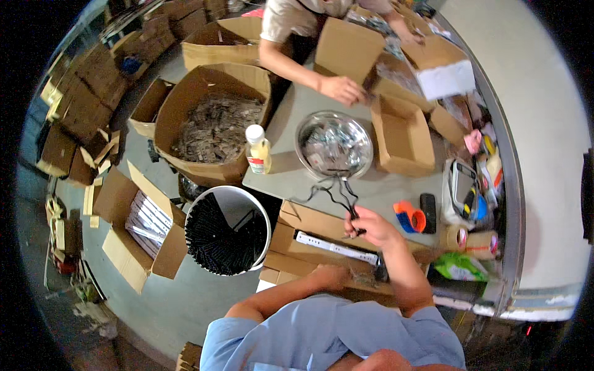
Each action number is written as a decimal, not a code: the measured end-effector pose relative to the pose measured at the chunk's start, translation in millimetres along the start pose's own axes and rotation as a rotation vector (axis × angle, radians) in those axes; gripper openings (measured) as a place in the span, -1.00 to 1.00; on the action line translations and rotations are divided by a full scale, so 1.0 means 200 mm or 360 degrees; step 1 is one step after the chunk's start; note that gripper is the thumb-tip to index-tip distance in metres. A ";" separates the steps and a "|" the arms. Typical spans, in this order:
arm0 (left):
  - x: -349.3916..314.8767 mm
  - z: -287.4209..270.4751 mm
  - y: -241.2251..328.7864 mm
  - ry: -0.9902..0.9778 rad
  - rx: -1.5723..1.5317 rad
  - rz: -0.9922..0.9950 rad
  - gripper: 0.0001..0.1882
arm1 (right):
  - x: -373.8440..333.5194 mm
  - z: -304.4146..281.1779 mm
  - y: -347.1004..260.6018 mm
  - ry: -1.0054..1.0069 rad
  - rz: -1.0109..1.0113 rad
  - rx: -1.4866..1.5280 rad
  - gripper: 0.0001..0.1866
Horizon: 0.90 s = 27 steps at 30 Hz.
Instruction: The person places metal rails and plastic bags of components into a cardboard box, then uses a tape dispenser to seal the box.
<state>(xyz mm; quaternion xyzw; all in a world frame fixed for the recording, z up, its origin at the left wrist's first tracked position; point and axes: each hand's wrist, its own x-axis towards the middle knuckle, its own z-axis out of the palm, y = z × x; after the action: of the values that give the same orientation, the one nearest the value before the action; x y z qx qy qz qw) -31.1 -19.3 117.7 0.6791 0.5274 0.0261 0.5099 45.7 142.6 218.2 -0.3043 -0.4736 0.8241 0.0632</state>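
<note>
Brown corrugated cardboard is lying under both hands: an open shallow cardboard box (309,238) is sitting at the near edge of the grey table (383,191), with a long white metal rail (337,247) lying across it, its long axis running left to right and dipping slightly toward the near right. Left of the box, a white round bucket full of thin black strips (226,232) is standing on the floor. The left hand (331,276) is resting at the near side of the box, just short of the rail; its fingers seem curled downward, though whether they are pinching anything I cannot tell. Further right, the right hand (370,226) is hovering over the rail's far side, fingers pressed together and pinching a bunch of thin black cable ties (331,191) by their near ends. The ties are fanning out toward the far left, reaching up to the shiny round metal bowl of small bagged parts (334,145). So the right hand is holding the ties, while the left is nearer the rail.
</note>
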 end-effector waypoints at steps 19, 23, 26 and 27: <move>0.21 -0.06 -0.53 0.1551 0.0115 -0.0505 -0.50 | -1.09 -0.70 0.95 0.1158 -0.0198 -0.2915 -0.80; 0.15 -0.02 -0.53 0.1570 0.0363 -0.0219 -0.63 | -1.05 -0.79 1.04 0.1168 0.0083 -0.2911 -0.76; 0.02 -0.02 -0.44 0.1457 0.0477 -0.0047 -0.64 | -1.02 -0.75 0.99 0.1239 0.0387 -0.2802 -0.68; -0.02 -0.01 -0.49 0.1153 0.0624 0.0072 -0.62 | -1.02 -0.71 0.94 0.1215 0.0391 -0.2727 -0.63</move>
<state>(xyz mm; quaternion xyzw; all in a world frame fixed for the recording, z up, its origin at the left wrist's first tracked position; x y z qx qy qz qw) -101.7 -28.4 51.1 0.7217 0.6527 0.1737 0.1514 324.7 66.1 103.2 -0.5439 -0.8298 0.0411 -0.1183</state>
